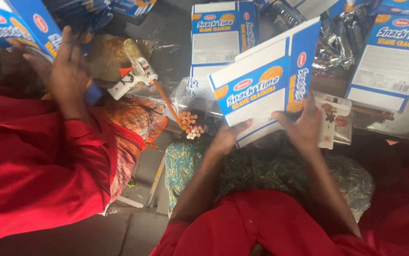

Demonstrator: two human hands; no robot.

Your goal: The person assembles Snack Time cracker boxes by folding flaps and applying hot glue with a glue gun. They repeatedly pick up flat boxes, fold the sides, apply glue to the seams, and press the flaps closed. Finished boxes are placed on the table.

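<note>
Co-worker's hand (67,66): far left, red sleeve, palm flat against a blue cracker carton (12,23) at the frame's edge.
Glue gun (135,76): white with orange trigger, lying just right of that hand, nozzle toward the glue sticks (190,124) in clear wrap.
Left hand (228,135): forearm angled up from the lap, thumb pressing the lower left corner of the blue-and-white cardboard cracker box (266,83).
Cracker box: tilted, centre frame, held above the lap; upper edge overlaps a standing carton (221,40).
Right hand (304,125): gripping the box's lower right edge.
Open room: little; cartons and silver foil wrapper (339,45) crowd the right side.
</note>
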